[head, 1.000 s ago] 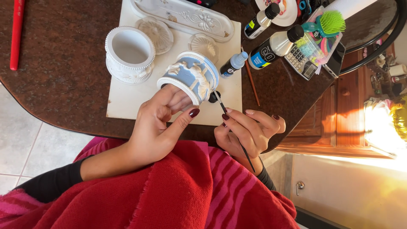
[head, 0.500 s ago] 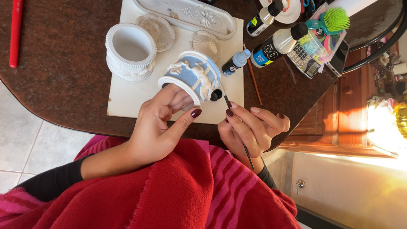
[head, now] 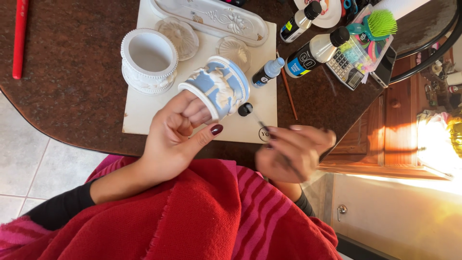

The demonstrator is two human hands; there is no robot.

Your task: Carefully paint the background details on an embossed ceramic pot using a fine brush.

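Observation:
My left hand (head: pixel 175 132) holds a small round pot (head: pixel 219 86), blue with white raised figures, tilted on its side with my fingers inside its mouth. My right hand (head: pixel 291 151) is blurred and grips a thin paintbrush (head: pixel 262 125), its tip pointing up-left and close to a small black bottle cap (head: pixel 245 109) on the cream board (head: pixel 144 108). A small blue-topped paint bottle (head: pixel 267 72) lies just right of the pot.
On the board stand a white ceramic pot (head: pixel 148 60), two round lids (head: pixel 182 36) and an oval tray (head: pixel 211 19). Two paint bottles (head: pixel 315 48), a calculator (head: pixel 342 67), a green brush (head: pixel 380 23) and a red stick (head: pixel 19 38) lie on the dark table.
My right hand has drawn back toward me and to the right with the brush, away from the pot. My left hand still holds the pot, which sits slightly farther from the brush tip.

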